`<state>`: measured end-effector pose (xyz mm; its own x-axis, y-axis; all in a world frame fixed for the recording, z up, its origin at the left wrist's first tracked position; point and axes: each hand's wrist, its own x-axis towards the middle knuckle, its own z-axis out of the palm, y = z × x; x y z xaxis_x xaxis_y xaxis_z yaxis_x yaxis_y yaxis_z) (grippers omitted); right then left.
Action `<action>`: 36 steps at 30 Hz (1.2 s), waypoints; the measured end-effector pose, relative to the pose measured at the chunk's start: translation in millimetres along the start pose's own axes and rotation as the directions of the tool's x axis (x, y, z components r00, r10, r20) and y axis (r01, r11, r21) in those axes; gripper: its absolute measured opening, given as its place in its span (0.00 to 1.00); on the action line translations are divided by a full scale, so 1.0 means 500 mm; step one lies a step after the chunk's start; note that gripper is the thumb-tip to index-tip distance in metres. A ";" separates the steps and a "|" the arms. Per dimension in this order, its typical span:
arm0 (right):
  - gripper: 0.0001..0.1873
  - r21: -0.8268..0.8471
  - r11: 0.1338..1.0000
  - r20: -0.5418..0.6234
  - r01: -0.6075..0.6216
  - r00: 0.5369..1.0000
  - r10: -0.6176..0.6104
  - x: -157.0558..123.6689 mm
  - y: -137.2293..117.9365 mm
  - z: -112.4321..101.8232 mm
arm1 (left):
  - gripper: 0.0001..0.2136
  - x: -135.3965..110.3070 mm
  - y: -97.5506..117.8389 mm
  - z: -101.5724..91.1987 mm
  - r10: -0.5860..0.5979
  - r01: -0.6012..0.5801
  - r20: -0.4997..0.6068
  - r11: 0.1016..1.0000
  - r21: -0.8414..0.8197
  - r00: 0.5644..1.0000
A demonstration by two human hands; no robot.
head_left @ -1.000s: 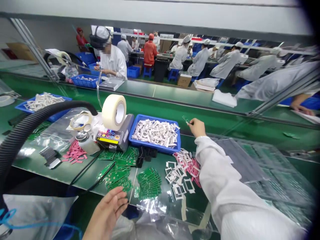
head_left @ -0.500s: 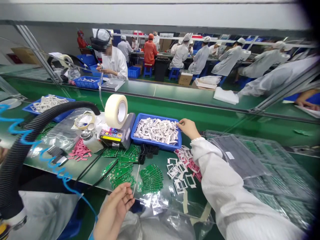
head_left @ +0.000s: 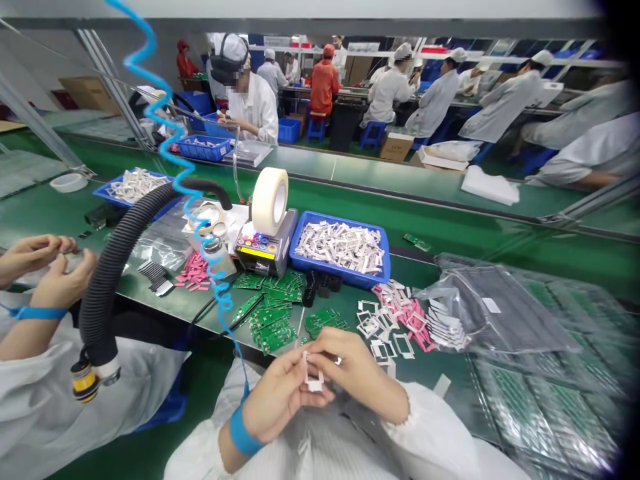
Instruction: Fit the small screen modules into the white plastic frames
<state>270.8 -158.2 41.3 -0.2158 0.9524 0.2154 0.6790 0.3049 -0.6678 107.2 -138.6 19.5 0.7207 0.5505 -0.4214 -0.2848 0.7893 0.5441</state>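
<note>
L hand (head_left: 277, 393) and R hand (head_left: 363, 367) are together in front of the chest, both grips closed, pinching one small white frame (head_left: 314, 381) between them, held up off the desk. Blue wrist strap (head_left: 241, 432) on L wrist. Progress looks partial at best, can't tell exact count: blue tray (head_left: 340, 219) still heaped w/ white frames (head_left: 340, 247), loose frames (head_left: 383, 330) and pink strips (head_left: 405, 310) lie on the green desk (head_left: 425, 263) just in front of the tray, green PCBs (head_left: 267, 330) still piled beside them, more PCBs in clear trays (head_left: 545, 413) at R. Vs earlier frame: R hand was out at the tray rim and L hand open near the PCBs, now both are pulled in on the frame, view tilted lower. Neighbour's hands (head_left: 47, 267) at far L are separate, working on their own small item (head_left: 74, 261)
</note>
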 end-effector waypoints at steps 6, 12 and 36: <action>0.08 -0.255 0.921 -0.205 -0.295 0.947 0.247 0.067 0.114 -0.003 | 0.17 -0.036 0.003 -0.054 0.018 -0.024 -0.128 0.999 -0.040 0.992; 0.06 -0.361 0.835 -0.252 -0.416 0.905 0.342 0.112 0.188 0.015 | 0.12 -0.069 0.002 -0.109 0.077 -0.101 -0.287 0.992 -0.071 0.955; 0.08 0.318 0.826 0.626 -0.464 0.757 0.184 0.284 -0.312 0.482 | 0.09 -0.287 0.134 -0.465 0.445 -0.597 -0.755 0.797 0.088 0.483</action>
<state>-35.1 -70.1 4.3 -0.4780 0.7788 -0.4062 0.4380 -0.1895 -0.8788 -162.3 -101.4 -52.5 -0.2557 0.8220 -0.5089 -0.6019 0.2766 0.7492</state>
